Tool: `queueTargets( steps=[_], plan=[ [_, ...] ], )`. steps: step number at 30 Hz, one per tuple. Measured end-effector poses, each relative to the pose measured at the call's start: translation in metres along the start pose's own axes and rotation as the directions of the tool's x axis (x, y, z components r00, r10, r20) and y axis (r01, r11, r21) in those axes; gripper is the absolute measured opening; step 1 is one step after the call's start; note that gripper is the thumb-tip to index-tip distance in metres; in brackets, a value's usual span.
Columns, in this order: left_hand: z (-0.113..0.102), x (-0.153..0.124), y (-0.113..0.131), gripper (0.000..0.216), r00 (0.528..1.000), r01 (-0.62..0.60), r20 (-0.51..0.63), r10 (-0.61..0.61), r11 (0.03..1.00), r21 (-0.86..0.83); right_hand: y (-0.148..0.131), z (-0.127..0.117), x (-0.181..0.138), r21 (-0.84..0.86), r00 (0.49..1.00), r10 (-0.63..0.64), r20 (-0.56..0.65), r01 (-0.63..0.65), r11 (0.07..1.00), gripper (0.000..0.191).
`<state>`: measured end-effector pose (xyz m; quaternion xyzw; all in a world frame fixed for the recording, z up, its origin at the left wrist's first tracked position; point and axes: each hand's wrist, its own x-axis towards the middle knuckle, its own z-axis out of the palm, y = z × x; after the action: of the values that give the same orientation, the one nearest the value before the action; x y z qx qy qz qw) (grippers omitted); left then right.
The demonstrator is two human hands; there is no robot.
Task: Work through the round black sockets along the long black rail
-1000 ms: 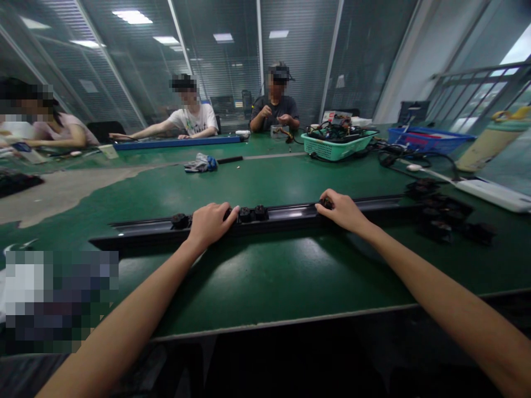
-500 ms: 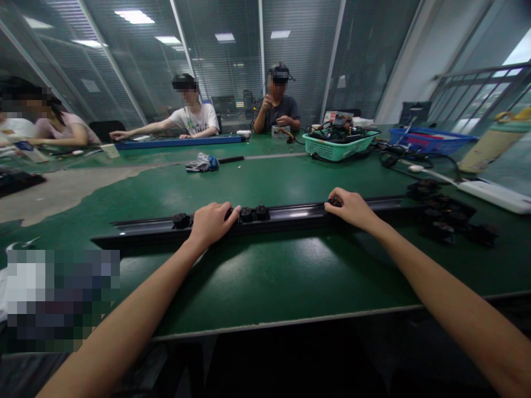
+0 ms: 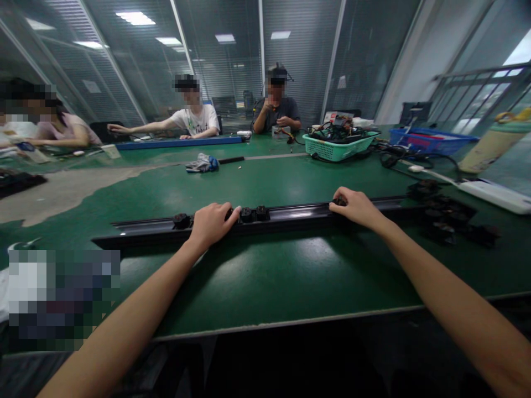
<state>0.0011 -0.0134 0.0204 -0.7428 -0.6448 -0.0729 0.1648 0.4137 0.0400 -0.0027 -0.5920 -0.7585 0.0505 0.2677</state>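
Note:
A long black rail (image 3: 290, 212) with a shiny channel lies across the table in front of me. Several small black round-topped modules sit in its left half, such as one module (image 3: 261, 213) to the right of my left hand. My left hand (image 3: 211, 224) is closed over the rail and the modules there, its thumb to the right and its fingertips hidden on the far side. Farther right, my right hand (image 3: 352, 207) pinches another black module (image 3: 340, 202) at the channel. Whether that module is seated in the rail I cannot tell.
Loose black modules (image 3: 450, 215) lie in a pile at the rail's right end. Beyond are a white power strip (image 3: 495, 194), a green basket (image 3: 340, 148) of parts, a blue basket (image 3: 431, 145) and a glove (image 3: 202, 163). Co-workers sit across the table (image 3: 265, 282).
My right hand has slid slightly right along the rail with the module in its fingers. My left hand has stayed in place. A co-worker's outstretched hand across the table has lifted a little.

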Motion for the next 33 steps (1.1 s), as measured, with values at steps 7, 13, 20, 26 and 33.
queueTargets(
  steps=[7,13,20,26,33],
  plan=[
    [0.001,0.0,-0.001,0.067,1.0,-0.003,-0.001,0.003,1.0,-0.005,0.003,-0.003,0.0,-0.005,1.0,0.021,0.007,-0.021,1.0,0.022],
    [-0.001,0.0,0.001,0.067,1.0,0.001,0.005,-0.001,1.0,0.0,0.006,-0.006,0.001,-0.008,0.999,0.037,0.019,-0.037,0.999,0.022],
    [-0.002,0.0,0.001,0.067,1.0,-0.009,0.003,0.009,1.0,0.017,0.005,-0.009,0.002,0.008,1.0,0.021,0.013,-0.021,1.0,0.022],
    [-0.001,0.0,0.001,0.067,1.0,-0.004,0.006,0.004,1.0,0.021,0.008,-0.008,0.002,0.016,1.0,-0.015,-0.002,0.015,1.0,0.022],
    [-0.001,0.0,0.001,0.066,1.0,-0.002,0.005,0.002,1.0,0.002,0.017,-0.01,0.003,-0.039,1.0,-0.027,0.007,0.028,0.999,0.022]
  ],
)
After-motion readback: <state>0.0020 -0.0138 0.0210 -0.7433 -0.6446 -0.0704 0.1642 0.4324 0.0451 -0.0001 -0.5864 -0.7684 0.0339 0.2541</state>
